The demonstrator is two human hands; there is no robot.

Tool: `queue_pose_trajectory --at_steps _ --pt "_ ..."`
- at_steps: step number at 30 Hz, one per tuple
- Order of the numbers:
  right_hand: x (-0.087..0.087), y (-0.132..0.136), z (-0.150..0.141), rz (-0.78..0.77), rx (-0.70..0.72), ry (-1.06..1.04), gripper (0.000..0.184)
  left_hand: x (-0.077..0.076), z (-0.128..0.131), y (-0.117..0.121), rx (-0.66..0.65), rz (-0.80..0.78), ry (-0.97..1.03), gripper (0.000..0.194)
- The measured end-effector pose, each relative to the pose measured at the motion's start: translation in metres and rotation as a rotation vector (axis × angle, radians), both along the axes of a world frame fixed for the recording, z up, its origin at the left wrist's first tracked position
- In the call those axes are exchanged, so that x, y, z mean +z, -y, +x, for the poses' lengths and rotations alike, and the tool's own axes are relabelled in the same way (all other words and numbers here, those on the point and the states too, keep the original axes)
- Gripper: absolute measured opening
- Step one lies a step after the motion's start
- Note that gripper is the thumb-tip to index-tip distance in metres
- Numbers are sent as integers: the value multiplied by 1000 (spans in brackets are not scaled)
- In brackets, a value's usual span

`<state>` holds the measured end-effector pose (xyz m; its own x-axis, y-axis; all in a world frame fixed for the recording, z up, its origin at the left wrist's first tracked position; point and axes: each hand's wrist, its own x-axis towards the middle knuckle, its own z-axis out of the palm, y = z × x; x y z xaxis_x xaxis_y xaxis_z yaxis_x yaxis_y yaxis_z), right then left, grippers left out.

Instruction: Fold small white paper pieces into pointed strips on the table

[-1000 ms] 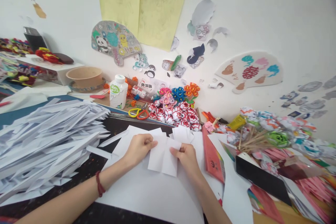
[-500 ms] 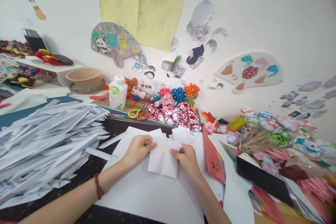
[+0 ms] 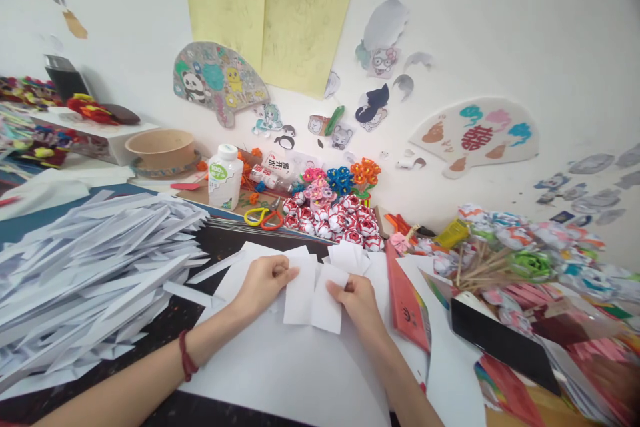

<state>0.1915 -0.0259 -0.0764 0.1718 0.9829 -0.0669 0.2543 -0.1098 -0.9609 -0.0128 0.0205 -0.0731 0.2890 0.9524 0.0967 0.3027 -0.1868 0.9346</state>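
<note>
My left hand (image 3: 263,282) and my right hand (image 3: 356,298) both pinch one small white paper sheet (image 3: 311,297), held just above the large white sheets (image 3: 295,367) on the dark table. The left fingers grip its upper left edge, the right fingers its upper right edge. A crease runs down the sheet's middle, so the two halves hang as separate flaps. A red cord bracelet (image 3: 186,355) circles my left wrist.
A big heap of folded white paper strips (image 3: 90,273) fills the left side. Behind stand a glue bottle (image 3: 225,175), scissors (image 3: 263,215), red-white paper balls (image 3: 335,219) and paper flowers. A red booklet (image 3: 404,300), a black card (image 3: 500,343) and colourful paper pile lie right.
The small sheet has been bent along its middle; the two halves now hang narrower and closer together. Both hands have barely shifted.
</note>
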Motion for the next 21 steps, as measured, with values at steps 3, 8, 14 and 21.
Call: queue_pose_trajectory --at_steps 3,8,14,21 --pt "12 2 -3 9 110 -189 37 4 1 1 20 48 18 34" --pt "19 4 -6 -27 161 -277 42 10 1 2 22 128 6 29" --pt "12 2 -3 -26 85 -199 47 9 2 4 -34 150 -157 36" --pt "3 -1 2 -50 -49 78 39 12 2 7 -20 80 -147 27"
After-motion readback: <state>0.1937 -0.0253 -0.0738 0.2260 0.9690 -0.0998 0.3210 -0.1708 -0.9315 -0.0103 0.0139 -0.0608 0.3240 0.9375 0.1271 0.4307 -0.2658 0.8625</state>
